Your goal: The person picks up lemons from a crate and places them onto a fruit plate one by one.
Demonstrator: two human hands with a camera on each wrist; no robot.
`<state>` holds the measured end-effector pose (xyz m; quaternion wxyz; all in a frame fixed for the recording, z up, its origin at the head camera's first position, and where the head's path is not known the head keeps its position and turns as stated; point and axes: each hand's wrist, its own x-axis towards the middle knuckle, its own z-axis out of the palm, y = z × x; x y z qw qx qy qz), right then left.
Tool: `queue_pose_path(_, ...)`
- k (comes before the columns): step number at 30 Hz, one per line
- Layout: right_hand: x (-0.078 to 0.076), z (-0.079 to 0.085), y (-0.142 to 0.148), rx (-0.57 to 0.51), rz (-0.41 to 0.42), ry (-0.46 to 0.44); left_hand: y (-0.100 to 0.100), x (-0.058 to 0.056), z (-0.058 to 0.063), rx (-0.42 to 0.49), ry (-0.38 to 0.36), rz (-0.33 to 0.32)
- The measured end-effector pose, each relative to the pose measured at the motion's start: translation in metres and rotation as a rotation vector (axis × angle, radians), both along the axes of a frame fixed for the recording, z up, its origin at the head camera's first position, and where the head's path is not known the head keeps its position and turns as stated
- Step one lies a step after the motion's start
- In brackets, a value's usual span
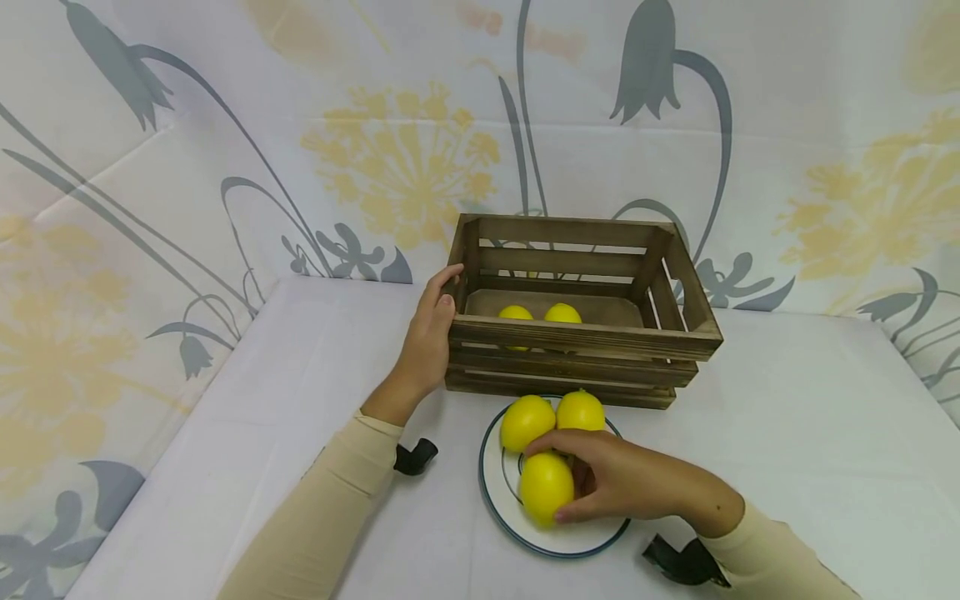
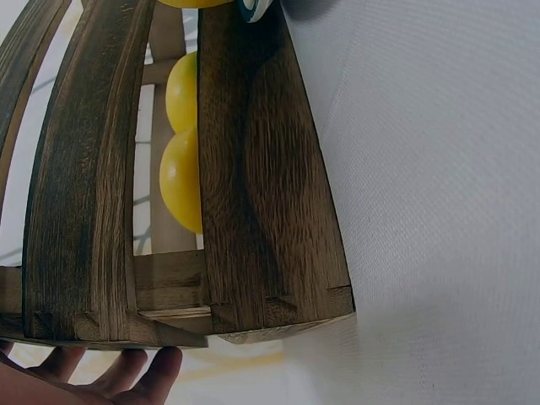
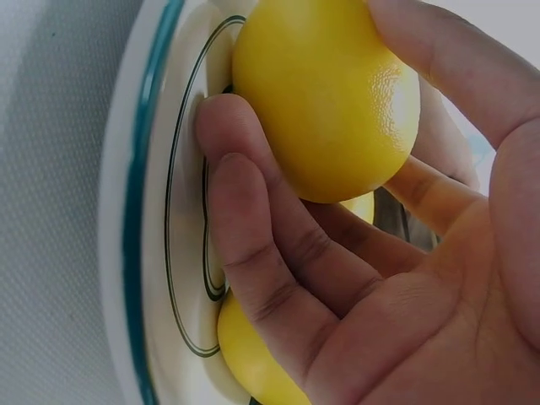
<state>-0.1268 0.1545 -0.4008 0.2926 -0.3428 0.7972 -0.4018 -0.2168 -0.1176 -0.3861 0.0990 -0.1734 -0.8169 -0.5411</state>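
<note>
My right hand [image 1: 626,477] curls its thumb and fingers round a yellow lemon [image 1: 546,492] at the front of a white plate with a blue-green rim [image 1: 491,500]. In the right wrist view the fingertips are between the gripped lemon [image 3: 329,101] and the plate. Two more lemons, one at left [image 1: 527,422] and one at right [image 1: 581,409], sit at the plate's back. My left hand [image 1: 426,346] rests against the left end of a brown slatted wooden crate [image 1: 585,335], its fingers [image 2: 156,371] along the outside. Inside the crate lie two lemons [image 1: 562,313], partly hidden by the front slats.
The crate stands behind the plate, close to its back rim, on a white-covered table [image 1: 795,433]. A floral cloth [image 1: 405,150] hangs behind the crate and along the sides. Black wrist straps [image 1: 415,457] show at both forearms.
</note>
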Motion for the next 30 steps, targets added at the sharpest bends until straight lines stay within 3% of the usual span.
queue_pose_path(17, 0.003, 0.003, 0.001, -0.002, 0.009, -0.021, 0.0, 0.001, 0.0, 0.014, -0.008, -0.002)
queue_pose_path(30, 0.008, 0.014, 0.002, 0.083, 0.003, 0.107, 0.001, 0.001, 0.0, 0.018, -0.003, -0.008)
